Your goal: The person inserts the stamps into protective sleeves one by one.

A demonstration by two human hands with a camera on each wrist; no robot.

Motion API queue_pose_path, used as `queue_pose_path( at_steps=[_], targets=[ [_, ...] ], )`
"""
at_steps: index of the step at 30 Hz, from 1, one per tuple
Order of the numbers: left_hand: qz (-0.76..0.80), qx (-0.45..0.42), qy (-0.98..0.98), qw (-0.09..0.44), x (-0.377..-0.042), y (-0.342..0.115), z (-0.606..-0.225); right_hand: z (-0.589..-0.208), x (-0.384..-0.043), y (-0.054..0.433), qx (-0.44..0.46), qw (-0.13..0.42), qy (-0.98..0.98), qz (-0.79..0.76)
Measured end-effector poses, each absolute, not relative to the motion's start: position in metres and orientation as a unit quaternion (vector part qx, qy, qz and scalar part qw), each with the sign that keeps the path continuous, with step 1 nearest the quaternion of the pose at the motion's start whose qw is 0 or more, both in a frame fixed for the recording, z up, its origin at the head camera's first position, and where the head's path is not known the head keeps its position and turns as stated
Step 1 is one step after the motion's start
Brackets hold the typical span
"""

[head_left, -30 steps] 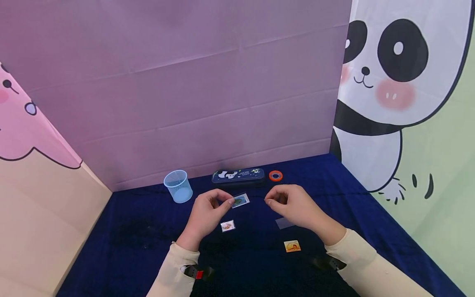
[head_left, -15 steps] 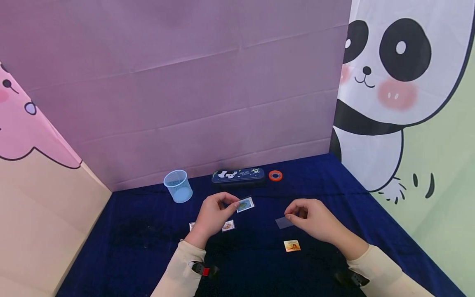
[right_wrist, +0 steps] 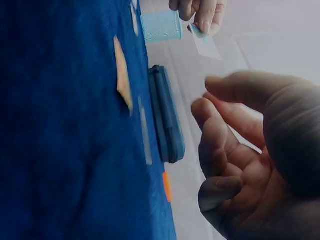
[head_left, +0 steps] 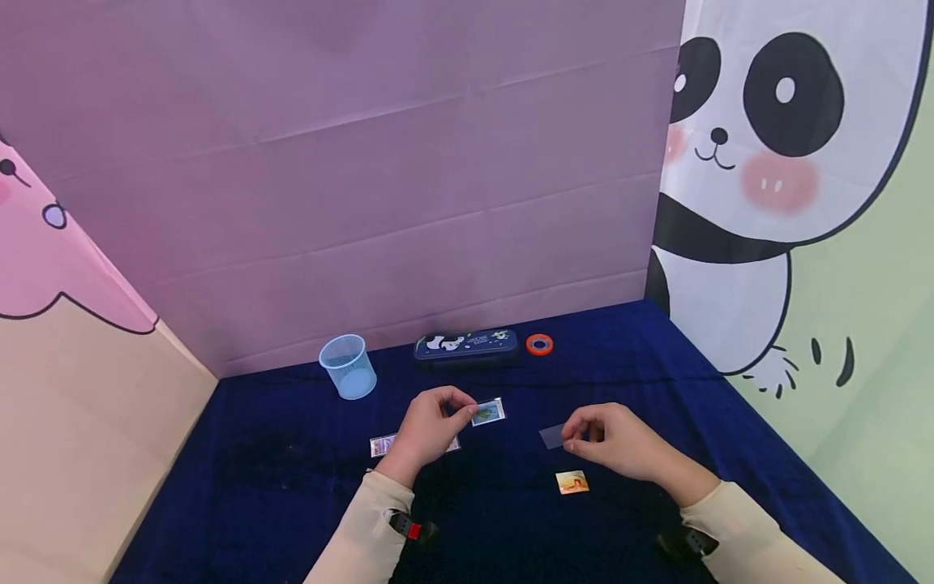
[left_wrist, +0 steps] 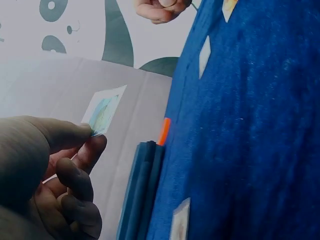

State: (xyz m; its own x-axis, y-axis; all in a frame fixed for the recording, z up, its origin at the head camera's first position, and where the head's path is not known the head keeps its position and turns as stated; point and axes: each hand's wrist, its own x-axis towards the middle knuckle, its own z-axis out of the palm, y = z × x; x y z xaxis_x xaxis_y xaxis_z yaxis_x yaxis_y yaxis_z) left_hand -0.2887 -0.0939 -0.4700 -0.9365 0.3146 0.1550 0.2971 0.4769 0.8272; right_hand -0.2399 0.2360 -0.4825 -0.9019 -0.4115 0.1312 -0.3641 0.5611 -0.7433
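Between thumb and forefinger my left hand (head_left: 429, 423) pinches a small picture card (head_left: 489, 412) with a blue-green image and pale border, raised off the cloth in the left wrist view. My right hand (head_left: 620, 444) hovers with loosely curled fingers and nothing between thumb and forefinger, as the right wrist view shows. Just beside its fingertips lies a clear plastic sleeve (head_left: 550, 437), partly covered by the hand in the head view. Nearer the body lies a yellow-orange picture card (head_left: 572, 483). Another bordered card (head_left: 382, 444) shows left of my left wrist, and a further one is mostly hidden behind that hand.
Along the back of the dark blue cloth (head_left: 292, 503) stand a light blue mesh cup (head_left: 348, 369), a navy panda pencil case (head_left: 465, 346) and an orange-red tape roll (head_left: 540, 345). A mauve curtain (head_left: 401, 203) hangs behind them.
My left hand has shifted right and slightly nearer the body with the picture card. The right hand has moved right and down to beside the clear sleeve.
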Motion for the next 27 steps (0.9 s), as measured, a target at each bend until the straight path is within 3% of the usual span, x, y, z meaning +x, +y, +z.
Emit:
queue_pose_path(
  at_steps=[11,27],
  targets=[
    [0.432,0.178,0.884,0.025,-0.295,-0.084,-0.485,-0.494,-0.241,0.24,-0.238,0.088,0.888,-0.382],
    [0.403,0.167,0.899,0.046,-0.292,-0.072,-0.494,-0.494,-0.238,0.25,-0.256,0.107,0.896,-0.347]
  ],
)
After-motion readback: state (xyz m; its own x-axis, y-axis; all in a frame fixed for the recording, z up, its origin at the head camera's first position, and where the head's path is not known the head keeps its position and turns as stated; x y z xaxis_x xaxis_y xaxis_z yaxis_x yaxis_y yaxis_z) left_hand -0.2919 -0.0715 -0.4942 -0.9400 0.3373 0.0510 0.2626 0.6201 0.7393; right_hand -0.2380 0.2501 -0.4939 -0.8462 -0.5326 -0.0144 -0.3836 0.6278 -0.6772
